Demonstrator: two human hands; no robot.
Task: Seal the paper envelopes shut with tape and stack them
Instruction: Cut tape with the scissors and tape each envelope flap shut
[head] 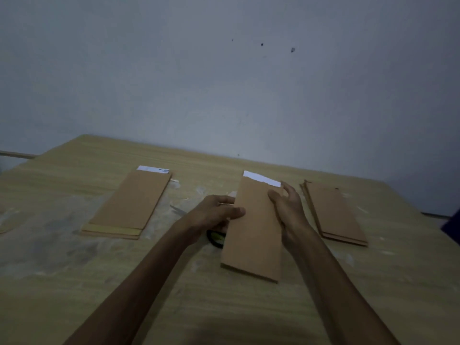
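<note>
While an unsealed envelope (254,227) is gripped at its edges by the left hand (214,210) and right hand (288,207), an unsealed pile (129,205) and another stack (333,212) are seen on the worktop (74,270).

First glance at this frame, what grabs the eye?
The two hands at center: the left hand and right hand hold a brown envelope by its sides, white paper poking out its far end. Envelope piles flank it on the table: left pile, right pile.
</note>
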